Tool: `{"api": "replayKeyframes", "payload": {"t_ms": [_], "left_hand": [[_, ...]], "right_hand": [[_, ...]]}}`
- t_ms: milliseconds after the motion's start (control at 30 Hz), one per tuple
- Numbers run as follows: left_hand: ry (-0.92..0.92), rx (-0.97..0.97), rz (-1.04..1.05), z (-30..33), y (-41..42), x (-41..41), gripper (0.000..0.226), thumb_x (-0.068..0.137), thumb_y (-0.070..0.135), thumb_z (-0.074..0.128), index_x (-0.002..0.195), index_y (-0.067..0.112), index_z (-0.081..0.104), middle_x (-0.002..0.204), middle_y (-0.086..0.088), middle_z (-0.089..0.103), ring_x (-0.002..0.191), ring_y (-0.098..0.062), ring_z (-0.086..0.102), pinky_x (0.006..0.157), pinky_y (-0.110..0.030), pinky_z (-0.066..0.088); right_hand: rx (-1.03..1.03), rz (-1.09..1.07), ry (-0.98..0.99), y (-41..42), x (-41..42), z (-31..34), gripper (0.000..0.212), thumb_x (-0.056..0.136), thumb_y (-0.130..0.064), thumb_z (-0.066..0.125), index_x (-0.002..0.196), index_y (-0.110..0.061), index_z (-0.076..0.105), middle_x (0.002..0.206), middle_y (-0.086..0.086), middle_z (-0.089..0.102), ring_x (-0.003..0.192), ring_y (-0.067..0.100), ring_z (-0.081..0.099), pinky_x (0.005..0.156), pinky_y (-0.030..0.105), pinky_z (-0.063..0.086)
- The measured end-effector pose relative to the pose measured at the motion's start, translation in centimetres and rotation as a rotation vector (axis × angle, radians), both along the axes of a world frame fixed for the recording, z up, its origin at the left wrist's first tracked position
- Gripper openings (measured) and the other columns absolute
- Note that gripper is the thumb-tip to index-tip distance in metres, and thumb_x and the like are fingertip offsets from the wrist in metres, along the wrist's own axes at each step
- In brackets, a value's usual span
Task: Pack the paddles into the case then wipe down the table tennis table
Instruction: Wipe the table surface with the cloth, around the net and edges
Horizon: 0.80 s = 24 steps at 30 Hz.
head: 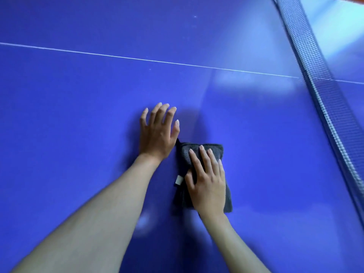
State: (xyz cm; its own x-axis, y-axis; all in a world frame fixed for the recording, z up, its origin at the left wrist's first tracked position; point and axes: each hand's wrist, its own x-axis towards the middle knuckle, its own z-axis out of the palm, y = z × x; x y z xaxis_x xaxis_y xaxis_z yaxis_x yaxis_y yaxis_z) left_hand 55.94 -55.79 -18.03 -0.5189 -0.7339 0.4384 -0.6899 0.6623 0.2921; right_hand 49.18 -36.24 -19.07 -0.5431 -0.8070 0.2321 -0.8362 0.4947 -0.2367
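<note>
Head view, looking down on the blue surface (78,115) of a table tennis table. A thin white line (137,59) crosses the surface from the left edge toward the right, where it meets the net (323,91), which runs diagonally down the right side of the view. Beyond the net the far half of the table shows a pale glare.

A dark grey cloth (204,152), folded into a thick oblong pad, lies flat on the surface near the centre of the view, well apart from the net. A small white tag (178,180) projects from its left edge, and a short dark loop sticks out at its upper left corner.

The right hand (206,184) lies palm-down on the cloth, fingers straight and slightly spread, pressing it against the surface; the thumb rests along the cloth's left edge, near the tag. The left hand (157,133) lies flat just beside the cloth's upper left corner, fingers extended and holding nothing. Both forearms are bare. No paddles or case appear in the view.
</note>
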Motion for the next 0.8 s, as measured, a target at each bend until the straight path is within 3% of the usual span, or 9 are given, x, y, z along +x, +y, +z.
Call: {"api": "replayKeyframes", "payload": {"t_ms": [233,500,800], "left_hand": [[-0.177,-0.002,0.01,0.0,-4.2,4.0,0.047,0.107,0.04,0.035,0.142,0.013,0.051,0.144,-0.01,0.055,0.141,-0.03,0.046,0.118,-0.057,0.028],[-0.225,0.118,0.044,-0.9,-4.9,4.3,0.052,0.108,0.042,0.034,0.149,0.014,0.047,0.156,-0.009,0.043,0.148,-0.029,0.038,0.123,-0.056,0.022],[-0.215,0.169,0.058,-1.4,-5.5,4.0,0.051,0.104,0.042,0.042,0.146,0.016,0.056,0.162,-0.007,0.041,0.15,-0.025,0.038,0.121,-0.06,0.026]], "right_hand": [[0.068,-0.002,-0.026,-1.1,0.6,0.5,0.06,0.094,-0.036,0.049,0.154,-0.034,0.05,0.165,-0.002,0.041,0.156,0.025,0.033,0.123,0.054,0.03],[0.011,0.014,-0.024,-12.6,-8.0,0.3,0.059,0.094,-0.039,0.048,0.153,-0.035,0.051,0.164,-0.002,0.042,0.155,0.024,0.033,0.125,0.052,0.028],[-0.024,0.0,-0.054,-26.4,-17.4,0.7,0.057,0.092,-0.038,0.051,0.149,-0.033,0.057,0.16,0.001,0.048,0.151,0.025,0.037,0.125,0.052,0.027]]}}
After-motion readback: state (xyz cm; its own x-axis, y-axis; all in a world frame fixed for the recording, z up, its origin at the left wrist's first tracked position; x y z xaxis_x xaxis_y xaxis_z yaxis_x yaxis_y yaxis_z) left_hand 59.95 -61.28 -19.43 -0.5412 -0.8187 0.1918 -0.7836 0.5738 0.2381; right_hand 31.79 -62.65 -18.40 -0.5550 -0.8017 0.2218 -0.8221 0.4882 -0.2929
